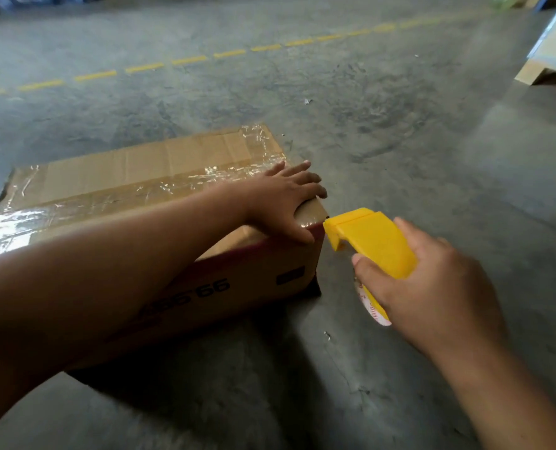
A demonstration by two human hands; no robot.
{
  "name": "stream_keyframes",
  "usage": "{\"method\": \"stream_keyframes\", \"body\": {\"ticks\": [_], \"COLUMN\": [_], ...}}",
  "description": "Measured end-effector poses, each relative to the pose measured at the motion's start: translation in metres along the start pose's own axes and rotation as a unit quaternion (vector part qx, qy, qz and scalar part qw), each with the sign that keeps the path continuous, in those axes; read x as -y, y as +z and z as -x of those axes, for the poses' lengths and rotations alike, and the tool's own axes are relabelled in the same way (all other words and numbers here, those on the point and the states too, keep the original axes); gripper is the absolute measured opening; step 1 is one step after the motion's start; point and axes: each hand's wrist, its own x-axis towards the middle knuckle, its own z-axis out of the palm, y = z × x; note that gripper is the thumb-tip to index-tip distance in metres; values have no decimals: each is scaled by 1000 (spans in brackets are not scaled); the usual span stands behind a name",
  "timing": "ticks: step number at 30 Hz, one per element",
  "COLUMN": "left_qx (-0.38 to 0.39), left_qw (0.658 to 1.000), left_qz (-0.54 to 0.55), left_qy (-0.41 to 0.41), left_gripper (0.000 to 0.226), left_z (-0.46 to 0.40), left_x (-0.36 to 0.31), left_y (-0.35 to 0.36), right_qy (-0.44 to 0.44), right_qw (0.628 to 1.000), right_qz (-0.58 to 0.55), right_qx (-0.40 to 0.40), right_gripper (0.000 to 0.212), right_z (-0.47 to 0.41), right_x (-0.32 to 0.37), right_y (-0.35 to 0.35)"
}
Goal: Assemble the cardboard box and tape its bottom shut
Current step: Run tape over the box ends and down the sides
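Head: left hand [283,199] pins box [140,177] corner; right hand [432,287] grips dispenser [374,241] beside edge.

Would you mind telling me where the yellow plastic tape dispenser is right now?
The yellow plastic tape dispenser is right of centre in the head view, gripped in the right hand, its nose at the near right corner of the brown cardboard box.

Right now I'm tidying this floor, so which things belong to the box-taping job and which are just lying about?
In use:
brown cardboard box
clear tape on its upturned face
yellow plastic tape dispenser, in the right hand
left hand, pressing the box corner

Lying about:
flat cardboard sheets, far right
small litter scraps on the concrete
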Motion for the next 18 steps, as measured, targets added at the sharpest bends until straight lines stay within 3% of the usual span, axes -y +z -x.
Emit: {"method": "stream_keyframes", "body": {"ticks": [4,8,11,14,16,18], "left_qx": [-63,-164,-224,-112,-27,-17], "left_qw": [993,936,832,674,624,607], "left_qz": [103,292,476,699,757,776], "left_qy": [14,-104,-173,-210,-191,-171], "left_gripper": [78,40,38,62,67,54], "left_z": [9,25,49,77,97,112], "left_x": [8,14,16,30,42,53], "left_y": [1,-10,-22,-32,-33,-31], "right_qy": [-39,-84,-131,-176,-210,-239], "right_qw": [998,994,989,978,967,958], "right_qz": [-20,-43,-67,-114,-140,-154], "right_qx": [-40,-57,-35,-1,23,46], "right_gripper": [81,82,83,85,84,84], "right_z": [-7,-22,-36,-48,-54,-60], "right_x": [11,33,56,80,93,104], "right_y": [-13,-15,-11,-6,-1,6]}}
